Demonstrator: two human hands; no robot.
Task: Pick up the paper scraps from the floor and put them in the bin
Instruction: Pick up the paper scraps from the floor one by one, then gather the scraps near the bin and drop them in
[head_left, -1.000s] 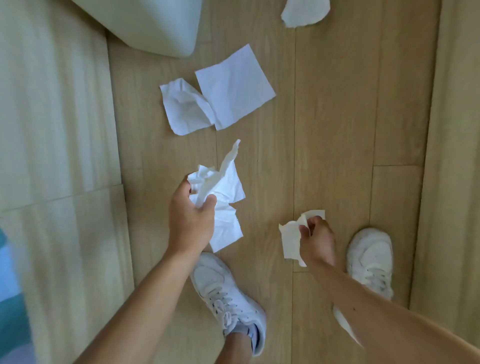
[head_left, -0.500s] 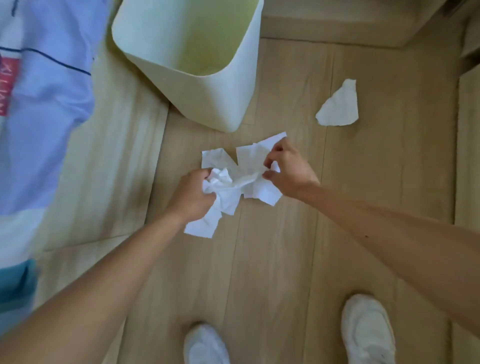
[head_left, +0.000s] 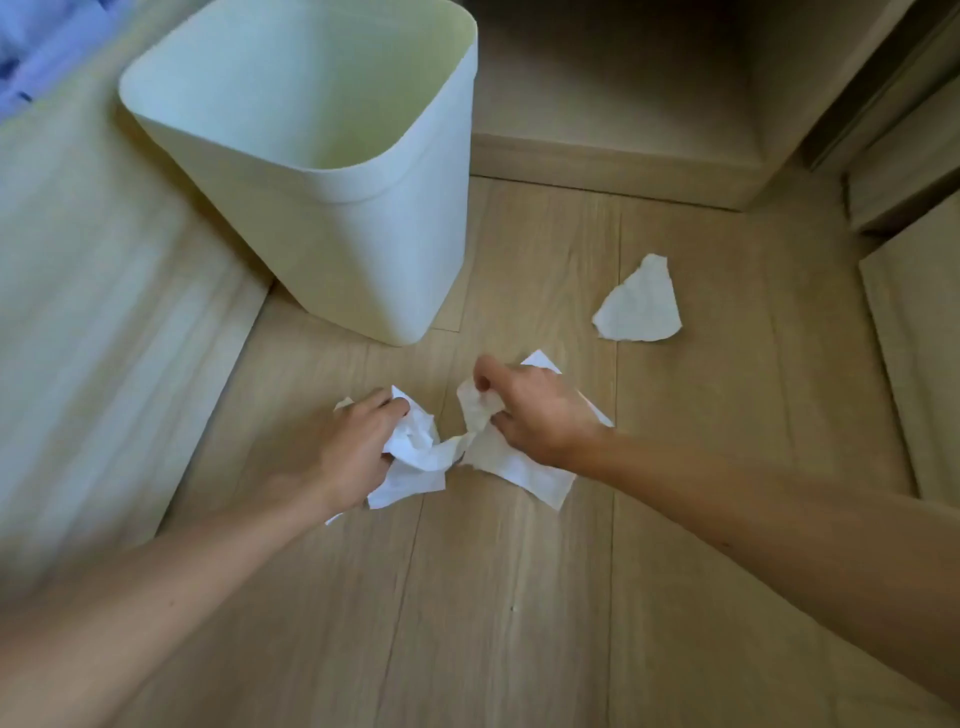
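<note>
One bin (head_left: 332, 218) at eleven o'clock; one loose paper scrap (head_left: 640, 304) at two o'clock; two hands, each clutching crumpled paper, centre.

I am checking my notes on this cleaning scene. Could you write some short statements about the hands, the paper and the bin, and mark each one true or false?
1. The left hand has crumpled paper in its grip. True.
2. The right hand is empty. False: it grips a sheet of paper.
3. The bin lies on its side. False: it stands upright with its mouth open, beyond the hands.
4. One scrap lies loose on the floor, apart from both hands. True.
5. That loose scrap touches the bin. False: bare floor separates them, and the scrap lies to the bin's right.
</note>
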